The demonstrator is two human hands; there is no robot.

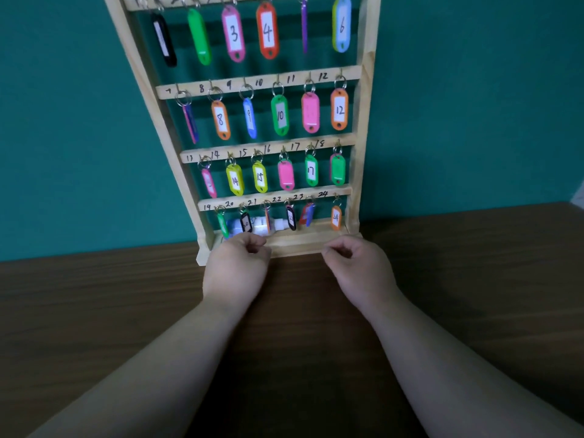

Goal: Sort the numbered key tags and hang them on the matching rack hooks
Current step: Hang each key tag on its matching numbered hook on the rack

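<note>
A wooden key rack stands upright against the teal wall, with four numbered bars of hooks. Coloured key tags hang on the hooks, among them the pink tag 3, the orange tag 12 and the orange tag 24. Some tags are turned edge-on or show a blank side. My left hand hovers in front of the rack's base at the left with fingers curled and nothing visible in them. My right hand sits at the base's right, also loosely curled and holding nothing.
A small white bottle lies on its side on the rack's bottom ledge behind the lowest tags. The rack rests on a dark wooden table, with the teal wall right behind it.
</note>
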